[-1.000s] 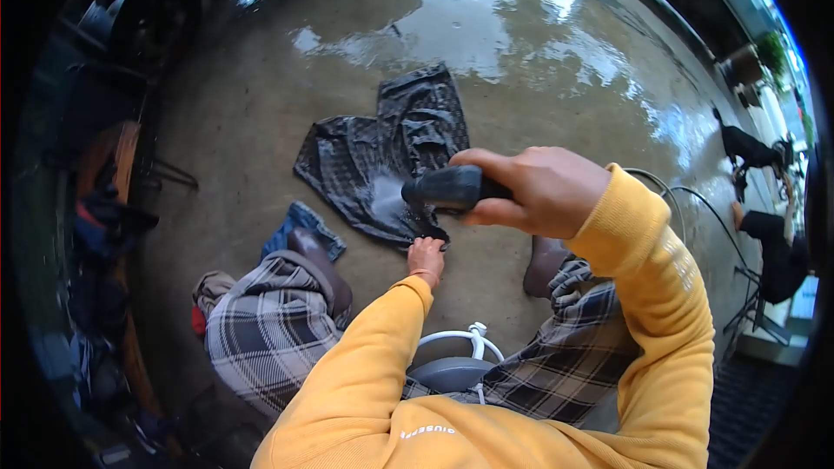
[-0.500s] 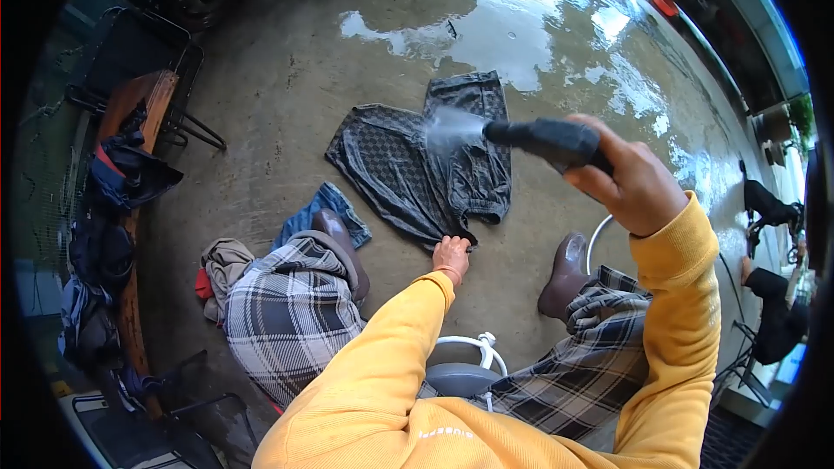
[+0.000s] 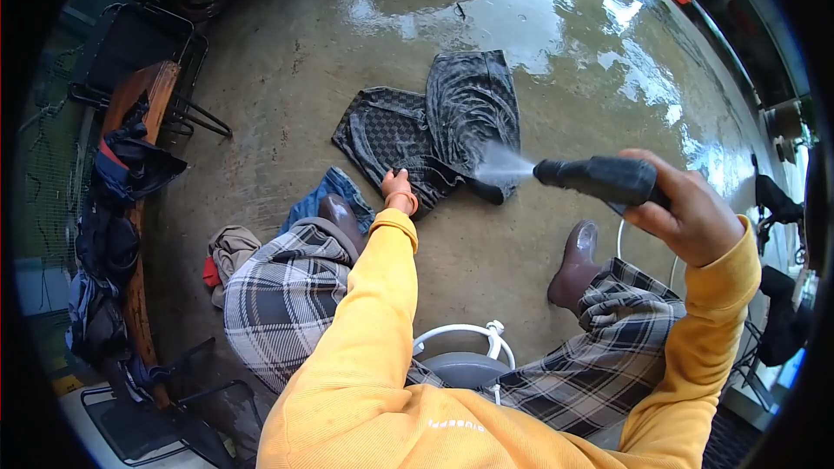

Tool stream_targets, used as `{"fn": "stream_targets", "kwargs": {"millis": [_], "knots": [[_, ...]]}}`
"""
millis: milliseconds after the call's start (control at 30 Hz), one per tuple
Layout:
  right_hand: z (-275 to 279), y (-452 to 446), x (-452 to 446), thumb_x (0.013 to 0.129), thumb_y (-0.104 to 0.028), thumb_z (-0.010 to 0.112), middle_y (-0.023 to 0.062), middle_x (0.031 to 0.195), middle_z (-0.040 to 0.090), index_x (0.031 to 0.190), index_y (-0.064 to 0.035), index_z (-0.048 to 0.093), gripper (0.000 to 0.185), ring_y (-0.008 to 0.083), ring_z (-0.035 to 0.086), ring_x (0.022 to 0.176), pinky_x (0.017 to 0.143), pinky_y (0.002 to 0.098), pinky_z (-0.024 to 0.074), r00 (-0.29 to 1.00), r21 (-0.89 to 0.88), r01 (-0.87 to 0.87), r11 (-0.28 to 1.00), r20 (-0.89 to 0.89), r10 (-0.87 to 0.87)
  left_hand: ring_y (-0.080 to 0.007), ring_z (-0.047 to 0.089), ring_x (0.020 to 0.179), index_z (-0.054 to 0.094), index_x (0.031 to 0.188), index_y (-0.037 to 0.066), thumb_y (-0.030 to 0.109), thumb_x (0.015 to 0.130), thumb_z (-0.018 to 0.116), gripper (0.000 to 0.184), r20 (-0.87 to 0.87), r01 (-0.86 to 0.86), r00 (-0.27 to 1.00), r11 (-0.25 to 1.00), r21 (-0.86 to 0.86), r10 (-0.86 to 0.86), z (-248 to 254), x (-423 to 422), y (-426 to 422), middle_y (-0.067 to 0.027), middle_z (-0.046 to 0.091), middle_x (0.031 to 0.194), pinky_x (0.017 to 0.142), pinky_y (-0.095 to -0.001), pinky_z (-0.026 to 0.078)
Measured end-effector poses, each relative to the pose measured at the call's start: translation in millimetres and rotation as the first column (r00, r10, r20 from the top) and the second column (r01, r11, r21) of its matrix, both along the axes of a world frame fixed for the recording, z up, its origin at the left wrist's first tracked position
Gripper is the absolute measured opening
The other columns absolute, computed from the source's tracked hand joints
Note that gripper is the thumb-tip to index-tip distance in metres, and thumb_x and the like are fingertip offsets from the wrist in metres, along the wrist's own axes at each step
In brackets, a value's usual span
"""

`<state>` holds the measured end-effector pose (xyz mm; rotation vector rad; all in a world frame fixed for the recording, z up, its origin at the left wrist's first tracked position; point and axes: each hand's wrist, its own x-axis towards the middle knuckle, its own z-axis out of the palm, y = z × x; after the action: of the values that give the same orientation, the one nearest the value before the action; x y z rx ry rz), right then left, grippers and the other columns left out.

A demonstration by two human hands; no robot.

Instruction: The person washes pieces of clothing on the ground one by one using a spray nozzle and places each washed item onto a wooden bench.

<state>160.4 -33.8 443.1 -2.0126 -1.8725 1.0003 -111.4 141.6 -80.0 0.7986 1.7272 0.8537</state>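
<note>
- Your dark checked shorts lie spread on the wet concrete floor, legs pointing away from you; lying flat probably gives the water a broad face of cloth to strike.
- At the near left edge of the shorts, your left grip has its fingers closed, apparently pinching the cloth; that likely stops the fabric sliding under the water's push.
- To the right of the shorts, your right grip is wrapped round a black spray nozzle, tip aimed left at them. Holding it apart from the cloth seems to let the spray fan out.
- The water jet meets the near right part of the shorts, where the fabric is rippled, presumably by the pressure.
- Nearer you than the shorts, your brown boots stand wide apart, one to each side, which probably leaves both arms room to reach between your knees.
- Just beside the near left of the shorts lies a blue denim garment, out of the spray's line.
- Well left of the shorts, a wooden table carries dark fabric items, perhaps to keep them off the wet ground.
</note>
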Motion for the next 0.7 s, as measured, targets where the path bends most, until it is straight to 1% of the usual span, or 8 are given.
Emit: {"fn": "stream_targets", "kwargs": {"millis": [67, 167, 233, 333, 500, 567, 633, 700], "knots": [[-3.8, 3.5, -6.0, 0.088, -0.034, 0.068, 0.0115, 0.075, 0.065, 0.127, -0.0092, 0.052, 0.048, 0.0286, 0.066, 0.064, 0.064, 0.038, 0.0502, 1.0, -0.038, -0.023, 0.999, 0.003, 0.023, -0.0192, 0.06, 0.105, 0.056, 0.128, -0.004, 0.016, 0.089, 0.066, 0.045, 0.018, -0.012, 1.0, 0.986, -0.164, 0.015, -15.3, -3.2, -7.5, -0.0121, 0.065, 0.12, 0.095, -0.0298, 0.042], [-4.7, 9.6, -18.6, 0.087, -0.04, 0.069, 0.0141, 0.073, 0.065, 0.127, -0.0107, 0.052, 0.053, 0.0329, 0.065, 0.065, 0.062, 0.0393, 0.0497, 0.999, -0.105, -0.044, 0.993, -0.027, 0.042, -0.019, 0.06, 0.105, 0.054, 0.131, -0.003, 0.016, 0.089, 0.067, 0.048, -0.005, 0.026, 1.0, 0.992, -0.123, -0.027, -16.5, -4.0, -26.6, -0.0112, 0.064, 0.121, 0.096, -0.0292, 0.042], [-11.0, 8.6, -21.7, 0.087, -0.044, 0.069, 0.0141, 0.074, 0.065, 0.127, -0.0116, 0.052, 0.055, 0.0328, 0.065, 0.064, 0.062, 0.0399, 0.0496, 0.993, 0.055, -0.091, 0.994, -0.07, 0.095, -0.0175, 0.059, 0.104, 0.053, 0.133, -0.002, 0.015, 0.089, 0.066, 0.049, -0.036, 0.037, 0.998, 0.993, -0.114, -0.041, -22.0, -2.6, -29.0, -0.0109, 0.064, 0.121, 0.096, -0.0285, 0.042], [-4.0, 13.2, -29.5, 0.09, -0.032, 0.067, 0.0094, 0.076, 0.064, 0.13, -0.0064, 0.049, 0.051, 0.0247, 0.066, 0.064, 0.064, 0.035, 0.0516, 0.988, -0.03, -0.147, 0.989, -0.047, 0.145, -0.022, 0.061, 0.109, 0.056, 0.13, -0.001, 0.009, 0.084, 0.07, 0.049, 0.028, 0.055, 0.998, 0.996, -0.077, -0.053, -13.9, 0.3, -29.8, -0.0147, 0.064, 0.124, 0.096, -0.0311, 0.045], [-5.2, 19.7, -25.6, 0.09, -0.041, 0.066, 0.0103, 0.076, 0.063, 0.13, -0.0061, 0.049, 0.056, 0.0261, 0.065, 0.063, 0.064, 0.036, 0.0513, 0.981, -0.212, -0.091, 0.973, 0.15, 0.124, -0.0272, 0.061, 0.111, 0.057, 0.129, 0.005, 0.005, 0.081, 0.069, 0.05, 0.015, 0.155, 0.988, 0.984, -0.092, -0.154, 2.9, 8.7, -39.5, -0.0161, 0.063, 0.124, 0.099, -0.0336, 0.044], [-8.0, 19.0, -23.9, 0.09, -0.044, 0.066, 0.0108, 0.076, 0.063, 0.13, -0.0062, 0.048, 0.059, 0.0266, 0.065, 0.063, 0.064, 0.0363, 0.0512, 0.976, -0.239, -0.071, 0.968, 0.182, 0.116, -0.0318, 0.058, 0.115, 0.053, 0.132, 0.006, 0.003, 0.079, 0.067, 0.055, -0.265, 0.23, 0.945, 0.964, 0.132, -0.19, 6.6, 18.3, -42.3, -0.0171, 0.061, 0.125, 0.101, -0.0366, 0.044], [-8.8, 18.0, -23.5, 0.087, -0.051, 0.066, 0.0109, 0.075, 0.062, 0.13, -0.0066, 0.049, 0.064, 0.0272, 0.064, 0.063, 0.063, 0.0358, 0.0506, 0.996, -0.171, -0.044, 0.984, 0.073, 0.057, -0.0352, 0.055, 0.119, 0.05, 0.135, 0.007, 0.003, 0.078, 0.067, 0.059, -0.331, 0.292, 0.915, 0.945, 0.148, -0.231, 28.2, 21.3, -44.3, -0.018, 0.058, 0.127, 0.103, -0.0386, 0.043], [-5.9, 17.4, -26.5, 0.088, -0.047, 0.066, 0.0122, 0.075, 0.064, 0.128, -0.0091, 0.051, 0.057, 0.029, 0.065, 0.064, 0.063, 0.0381, 0.0501, 0.999, -0.114, -0.039, 0.993, 0.01, 0.041, -0.0358, 0.056, 0.117, 0.054, 0.131, 0.008, 0.003, 0.078, 0.069, 0.055, -0.424, 0.468, 0.827, 0.87, 0.154, -0.37, 37.1, 15.7, -44.4, -0.0191, 0.06, 0.125, 0.102, -0.0387, 0.044]]}}
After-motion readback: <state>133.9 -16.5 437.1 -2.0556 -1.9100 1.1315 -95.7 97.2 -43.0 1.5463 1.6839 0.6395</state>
